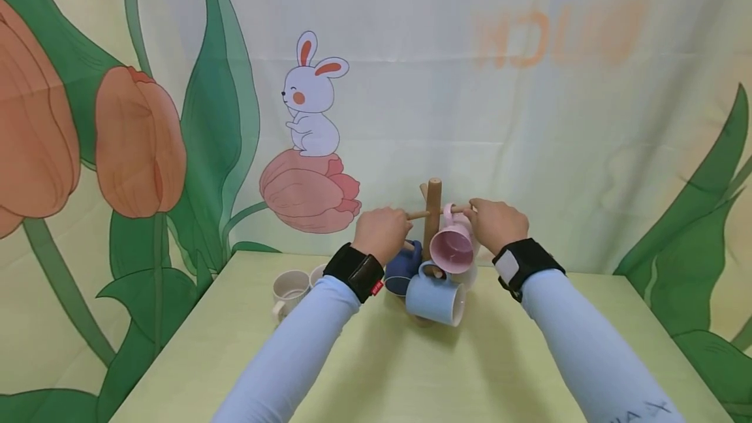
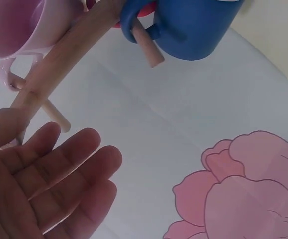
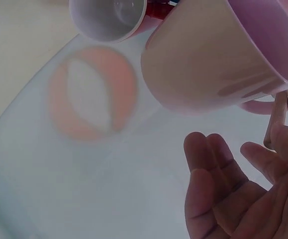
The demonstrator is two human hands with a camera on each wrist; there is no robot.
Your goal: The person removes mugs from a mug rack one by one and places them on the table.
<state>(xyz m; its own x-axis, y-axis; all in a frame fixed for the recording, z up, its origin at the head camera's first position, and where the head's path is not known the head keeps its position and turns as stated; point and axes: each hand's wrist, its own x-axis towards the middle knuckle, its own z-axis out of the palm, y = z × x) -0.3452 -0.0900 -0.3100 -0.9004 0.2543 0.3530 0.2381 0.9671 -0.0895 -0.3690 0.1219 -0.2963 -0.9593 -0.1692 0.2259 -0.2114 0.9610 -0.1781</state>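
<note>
Just under the post's top, one peg crosses the wooden mug stand (image 1: pixel 433 196). From its right side a pink mug (image 1: pixel 452 247) hangs by its handle, tilted, mouth toward me. My right hand (image 1: pixel 499 222) is at that peg's end, thumb alongside the wood and other fingers loosely bent below the mug. At the peg's other end is my left hand (image 1: pixel 380 235), palm facing the post with relaxed, spread fingers; the bare peg tip (image 2: pixel 64 124) shows just beyond them. Lower on the stand hang a dark blue mug (image 2: pixel 196 30) and a light blue mug (image 1: pixel 431 299).
Behind the pink mug, a red mug with a white inside (image 3: pixel 111 20) shows in the right wrist view. Pale mugs (image 1: pixel 290 287) stand on the table (image 1: pixel 517 358) left of the stand, partly covered by my left arm. A printed cloth (image 1: pixel 411 83) hangs close behind.
</note>
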